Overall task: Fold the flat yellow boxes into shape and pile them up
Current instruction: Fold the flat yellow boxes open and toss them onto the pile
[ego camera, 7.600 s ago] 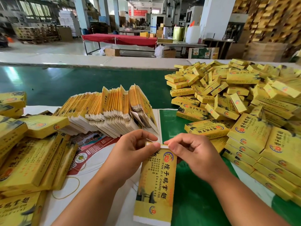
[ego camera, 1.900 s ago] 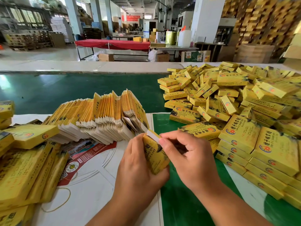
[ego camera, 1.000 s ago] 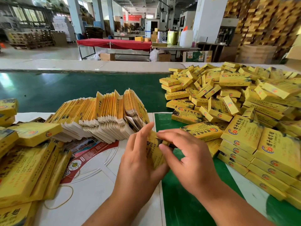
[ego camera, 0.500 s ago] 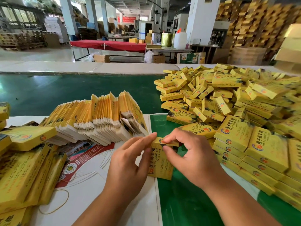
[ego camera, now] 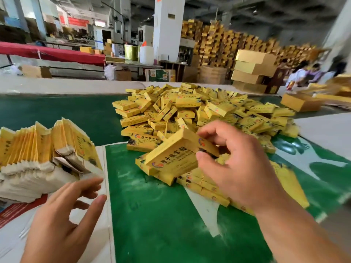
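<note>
Head view: the right hand has one folded box pinched at its near-right end, thumb below and fingers curled over the top, held just above the front edge of the heap of finished boxes. The box's long axis runs from the fingers down and left, away from the hand, tilted, and the heap lies right underneath and beyond it, so by my reckoning a short drop forward lands it. The left hand holds nothing, fingers spread and relaxed, hovering just beside the fanned stack of flat boxes on the worktop; it's the nearer hand for the next blank. Count: one box in hand, one heap of dozens too many to tally, one stack of flats, likewise uncounted.
</note>
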The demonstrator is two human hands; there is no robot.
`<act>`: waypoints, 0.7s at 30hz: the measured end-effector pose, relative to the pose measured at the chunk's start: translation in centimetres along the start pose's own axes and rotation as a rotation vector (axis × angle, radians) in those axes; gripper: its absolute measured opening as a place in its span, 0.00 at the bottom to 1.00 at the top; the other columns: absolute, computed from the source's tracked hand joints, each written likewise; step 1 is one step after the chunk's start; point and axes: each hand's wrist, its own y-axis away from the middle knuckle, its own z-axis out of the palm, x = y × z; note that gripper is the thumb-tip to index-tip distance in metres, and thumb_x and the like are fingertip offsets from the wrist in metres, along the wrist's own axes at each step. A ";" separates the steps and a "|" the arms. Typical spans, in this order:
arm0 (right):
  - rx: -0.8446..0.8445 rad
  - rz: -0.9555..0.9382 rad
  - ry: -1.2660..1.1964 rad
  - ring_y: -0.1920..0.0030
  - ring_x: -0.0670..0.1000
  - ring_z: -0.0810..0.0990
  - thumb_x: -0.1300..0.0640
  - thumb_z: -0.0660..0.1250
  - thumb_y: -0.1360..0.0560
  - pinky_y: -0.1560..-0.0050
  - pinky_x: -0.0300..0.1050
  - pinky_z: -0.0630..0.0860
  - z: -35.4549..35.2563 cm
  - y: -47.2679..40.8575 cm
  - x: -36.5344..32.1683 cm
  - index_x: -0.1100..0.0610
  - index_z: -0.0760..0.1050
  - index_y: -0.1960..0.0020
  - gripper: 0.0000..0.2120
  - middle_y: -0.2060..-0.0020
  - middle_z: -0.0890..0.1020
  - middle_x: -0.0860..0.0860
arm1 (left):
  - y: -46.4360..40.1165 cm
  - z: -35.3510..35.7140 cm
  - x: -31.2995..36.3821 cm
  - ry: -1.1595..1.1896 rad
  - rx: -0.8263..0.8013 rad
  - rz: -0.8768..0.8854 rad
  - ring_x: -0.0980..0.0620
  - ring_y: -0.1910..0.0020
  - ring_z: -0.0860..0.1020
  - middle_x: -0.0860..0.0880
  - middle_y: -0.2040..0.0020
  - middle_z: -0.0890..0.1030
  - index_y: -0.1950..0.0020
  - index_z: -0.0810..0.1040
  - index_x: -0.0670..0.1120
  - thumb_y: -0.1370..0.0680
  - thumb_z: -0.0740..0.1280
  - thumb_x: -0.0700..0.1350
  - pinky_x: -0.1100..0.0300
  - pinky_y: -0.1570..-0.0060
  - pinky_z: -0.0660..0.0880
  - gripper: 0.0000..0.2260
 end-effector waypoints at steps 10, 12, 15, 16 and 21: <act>0.217 0.431 0.315 0.54 0.49 0.82 0.55 0.72 0.28 0.58 0.40 0.76 -6.6 -7.7 12.5 0.50 0.78 0.52 0.06 0.51 0.84 0.50 | 0.1 0.3 -2.0 -0.004 -0.070 -0.107 0.63 0.56 0.79 0.60 0.53 0.80 0.48 0.78 0.63 0.26 0.59 0.68 0.70 0.67 0.76 0.15; 0.197 0.531 0.357 0.52 0.51 0.82 0.54 0.72 0.26 0.57 0.42 0.75 -6.1 -8.9 15.1 0.54 0.81 0.46 0.10 0.47 0.84 0.53 | 0.0 0.1 -1.7 0.002 -0.064 -0.123 0.63 0.57 0.78 0.60 0.53 0.80 0.49 0.79 0.63 0.27 0.59 0.69 0.71 0.67 0.75 0.16; 0.150 0.543 0.561 0.59 0.51 0.78 0.51 0.74 0.27 0.66 0.38 0.69 -4.8 -9.3 17.6 0.52 0.81 0.46 0.11 0.50 0.84 0.52 | -0.2 -0.3 -1.1 -0.029 -0.066 -0.117 0.63 0.59 0.79 0.59 0.54 0.80 0.52 0.79 0.63 0.28 0.60 0.68 0.69 0.69 0.75 0.14; 0.112 0.530 0.646 0.61 0.51 0.78 0.51 0.74 0.28 0.69 0.38 0.67 -4.3 -9.2 18.0 0.51 0.81 0.48 0.10 0.52 0.84 0.51 | -0.2 -0.4 -0.8 -0.042 -0.067 -0.106 0.63 0.60 0.79 0.59 0.54 0.80 0.53 0.79 0.63 0.29 0.61 0.67 0.69 0.70 0.75 0.13; -0.139 0.489 0.936 0.61 0.52 0.78 0.48 0.74 0.29 0.69 0.40 0.68 -1.3 -9.2 18.3 0.56 0.79 0.54 0.12 0.59 0.81 0.51 | -0.4 -0.2 0.1 -0.065 -0.108 -0.090 0.65 0.60 0.78 0.60 0.52 0.79 0.57 0.81 0.59 0.27 0.69 0.54 0.70 0.71 0.75 0.01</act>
